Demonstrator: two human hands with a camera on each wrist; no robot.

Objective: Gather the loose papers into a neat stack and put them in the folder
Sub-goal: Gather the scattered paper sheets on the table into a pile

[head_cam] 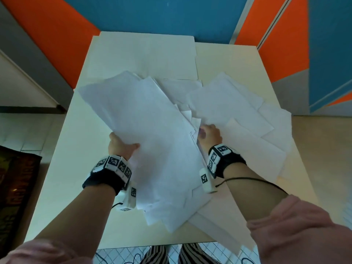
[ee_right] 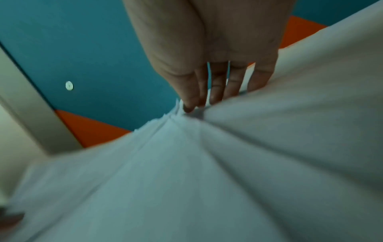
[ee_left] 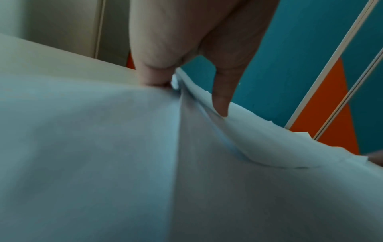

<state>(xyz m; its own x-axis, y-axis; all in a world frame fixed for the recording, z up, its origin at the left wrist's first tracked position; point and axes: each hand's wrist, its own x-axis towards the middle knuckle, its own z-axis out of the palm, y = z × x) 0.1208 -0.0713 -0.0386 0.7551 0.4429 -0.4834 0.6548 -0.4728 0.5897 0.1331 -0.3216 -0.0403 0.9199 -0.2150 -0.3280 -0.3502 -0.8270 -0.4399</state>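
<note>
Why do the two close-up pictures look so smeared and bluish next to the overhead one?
Head view: fairly sharp and bright, wide-angle bending the pale table. Left wrist view: the white paper sheets fill the frame, shadowed and soft. Right wrist view: motion-blurred paper, only the right hand semi-clear.

left hand (head_cam: 122, 144) fingers hidden under papers (head_cam: 152, 140) | wrist views blurred | folder (head_cam: 144, 56) partly covered
</note>
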